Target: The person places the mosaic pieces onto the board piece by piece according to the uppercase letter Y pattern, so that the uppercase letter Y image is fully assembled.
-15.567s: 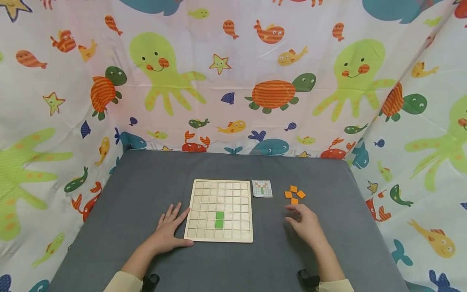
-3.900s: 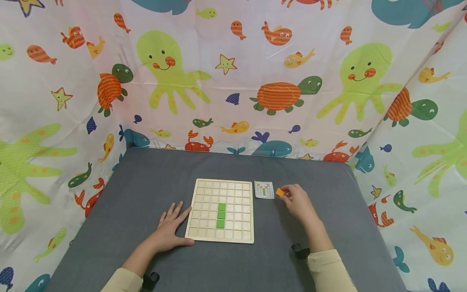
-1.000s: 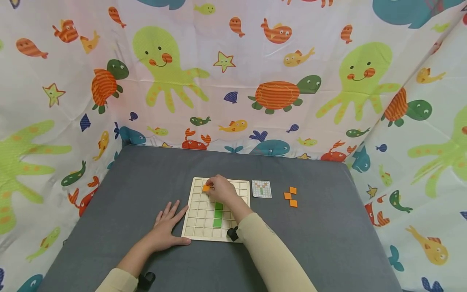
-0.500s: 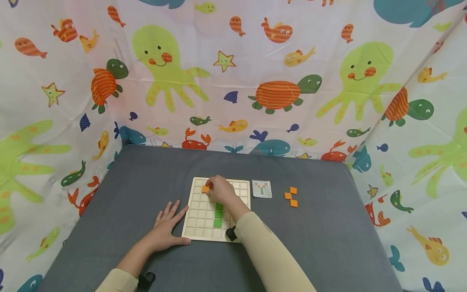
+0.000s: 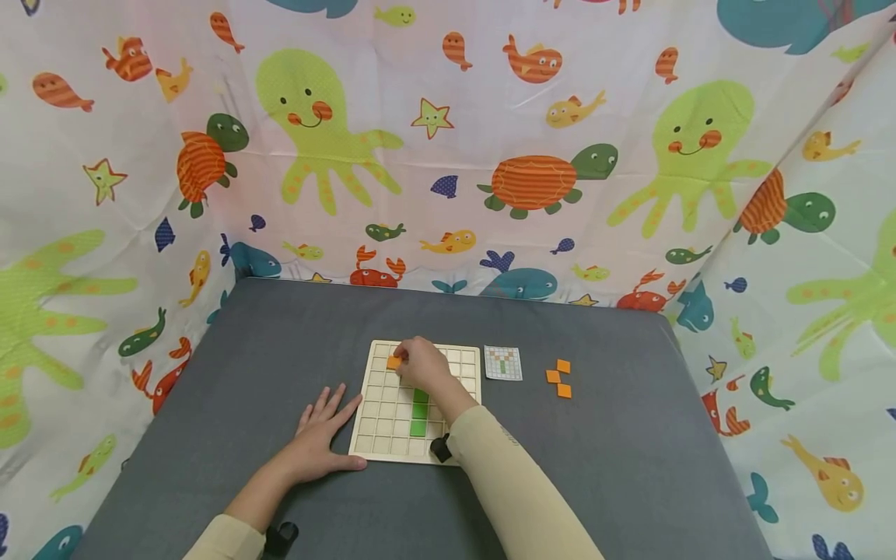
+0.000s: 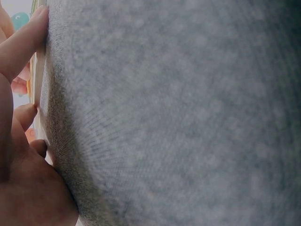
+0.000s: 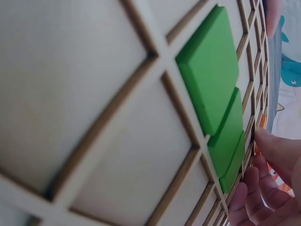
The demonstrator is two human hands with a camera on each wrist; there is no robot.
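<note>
Broadly, a fabric sheet [image 5: 413, 204] printed with sea animals hangs behind and beside a grey table [image 5: 294, 334]. On the table lies a square wooden board [image 5: 381, 408], flat, divided by thin ridges into many small square compartments. Three green tiles [image 5: 418, 428] occupy neighbouring compartments, forming one column that runs from near the middle toward the near edge.

The left hand [image 5: 317, 442] lies beside the board's left edge, fingers spread, with the index fingertip at that edge and the thumb at the near left corner; it is relaxed and grasps nothing. The right hand [image 5: 427, 367] bends over the far part of the board, its forearm, in a cream sleeve [image 5: 521, 490], crossing the near right part. Its thumb and fingers are drawn together, pinching an orange tile [image 5: 394, 362] in the far left area of the grid; whether that piece sits fully down in a compartment cannot be told.

Just beside the board's right edge lies a small printed card [image 5: 502, 363] with a coloured pattern. Farther right, three loose orange tiles [image 5: 553, 376] lie near one another.
</note>
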